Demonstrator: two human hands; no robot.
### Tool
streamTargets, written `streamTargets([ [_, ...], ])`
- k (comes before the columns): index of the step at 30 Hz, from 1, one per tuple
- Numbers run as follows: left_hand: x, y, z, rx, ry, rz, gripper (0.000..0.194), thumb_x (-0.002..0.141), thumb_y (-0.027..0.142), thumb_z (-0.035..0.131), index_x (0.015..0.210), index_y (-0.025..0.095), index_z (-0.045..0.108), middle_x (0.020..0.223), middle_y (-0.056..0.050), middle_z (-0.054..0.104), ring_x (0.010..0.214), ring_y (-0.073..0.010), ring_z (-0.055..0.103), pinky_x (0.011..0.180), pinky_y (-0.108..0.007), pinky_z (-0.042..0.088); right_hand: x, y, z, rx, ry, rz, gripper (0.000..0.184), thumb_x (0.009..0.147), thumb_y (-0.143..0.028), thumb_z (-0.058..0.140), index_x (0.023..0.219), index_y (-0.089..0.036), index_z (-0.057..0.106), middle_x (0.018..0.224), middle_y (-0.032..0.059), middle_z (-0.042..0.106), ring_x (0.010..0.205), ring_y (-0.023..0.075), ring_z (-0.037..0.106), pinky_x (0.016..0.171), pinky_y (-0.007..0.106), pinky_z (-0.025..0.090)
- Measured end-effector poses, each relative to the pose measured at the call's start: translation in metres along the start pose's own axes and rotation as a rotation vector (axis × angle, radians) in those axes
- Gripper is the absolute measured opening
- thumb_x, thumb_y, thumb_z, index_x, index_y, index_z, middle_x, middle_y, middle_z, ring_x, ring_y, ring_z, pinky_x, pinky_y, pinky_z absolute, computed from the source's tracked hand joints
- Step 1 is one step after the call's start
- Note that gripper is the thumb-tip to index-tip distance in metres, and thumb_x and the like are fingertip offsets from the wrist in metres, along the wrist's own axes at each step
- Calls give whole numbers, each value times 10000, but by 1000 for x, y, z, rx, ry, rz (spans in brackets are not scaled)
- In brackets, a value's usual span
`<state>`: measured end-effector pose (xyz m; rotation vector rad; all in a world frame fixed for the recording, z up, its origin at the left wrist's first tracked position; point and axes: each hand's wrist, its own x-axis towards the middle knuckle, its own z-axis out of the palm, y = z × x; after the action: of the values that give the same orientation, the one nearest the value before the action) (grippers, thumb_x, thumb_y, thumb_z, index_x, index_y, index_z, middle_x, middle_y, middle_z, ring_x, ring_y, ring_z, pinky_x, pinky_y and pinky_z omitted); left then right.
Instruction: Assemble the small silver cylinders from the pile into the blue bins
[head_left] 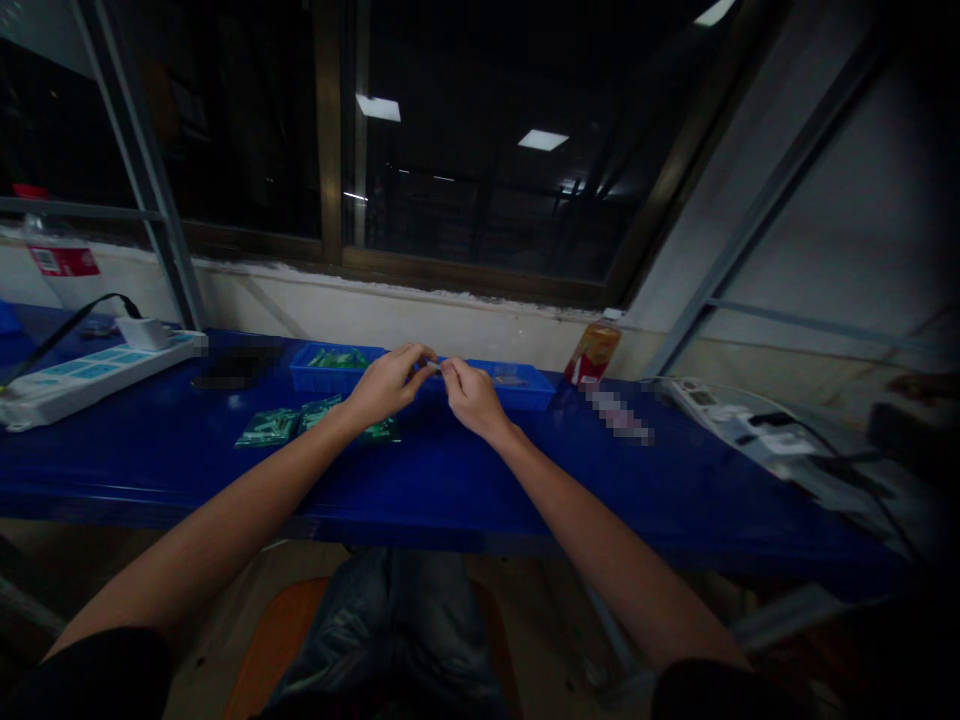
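Observation:
My left hand (pixel 391 382) and my right hand (pixel 470 394) meet above the blue table, fingertips close together. Between them is a small, pale, narrow piece (pixel 434 367), pinched from both sides; its kind is too small to make out. Just behind the hands stand a blue bin (pixel 322 376) with green-tinted packets in it and another blue bin (pixel 531 392) with small clear-looking items. Partly behind my left forearm lie several green-tinted bags (pixel 268 428) of small pale pieces.
On the left a white power strip (pixel 97 375) with a plugged-in adapter lies on the blue table (pixel 450 490), near a red-capped bottle (pixel 64 255). A bottle of amber drink (pixel 596 350) stands at the back right. Another power strip (pixel 739 425) with cables lies farther right.

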<state>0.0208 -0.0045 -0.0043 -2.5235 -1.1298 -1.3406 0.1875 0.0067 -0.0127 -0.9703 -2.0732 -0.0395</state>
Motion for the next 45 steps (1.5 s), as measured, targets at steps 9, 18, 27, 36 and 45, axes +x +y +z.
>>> streamTargets([
  [9, 1, 5, -5, 137, -99, -114, 341, 905, 341, 330, 733, 155, 559, 687, -56, 609, 641, -159, 557, 603, -257, 379, -1, 0, 2, 100, 18, -56, 182, 845, -295, 452, 997, -200, 487, 667, -9, 542, 607, 129, 529, 586, 229, 383],
  [18, -1, 7, -4, -44, -70, -55, 288, 838, 316, 479, 1091, 180, 507, 784, -21, 626, 634, -125, 565, 607, -227, 415, 0, -2, -2, -25, 47, -5, 281, 910, -320, 302, 770, -197, 512, 703, 32, 589, 674, 150, 548, 633, 254, 368],
  [27, 1, 10, -7, 73, -38, -127, 252, 884, 322, 388, 887, 164, 584, 723, -39, 639, 622, -147, 569, 581, -240, 371, -2, -4, -2, 101, 25, -9, 302, 859, -381, 427, 1095, -193, 443, 671, -15, 542, 602, 134, 523, 600, 242, 384],
  [36, 2, 9, -9, 168, -112, -165, 390, 912, 374, 282, 750, 166, 569, 654, -53, 614, 596, -163, 559, 564, -252, 342, -1, -2, 0, 64, 33, -43, 199, 869, -321, 412, 965, -190, 526, 695, 9, 560, 651, 138, 536, 636, 243, 392],
  [45, -6, -24, -19, 164, -658, -177, 262, 829, 361, 433, 874, 197, 633, 760, -48, 670, 658, -172, 589, 605, -242, 392, 5, 21, 1, -99, 142, 44, 220, 843, -327, 459, 766, -171, 594, 704, 38, 569, 704, 158, 514, 680, 269, 380],
])
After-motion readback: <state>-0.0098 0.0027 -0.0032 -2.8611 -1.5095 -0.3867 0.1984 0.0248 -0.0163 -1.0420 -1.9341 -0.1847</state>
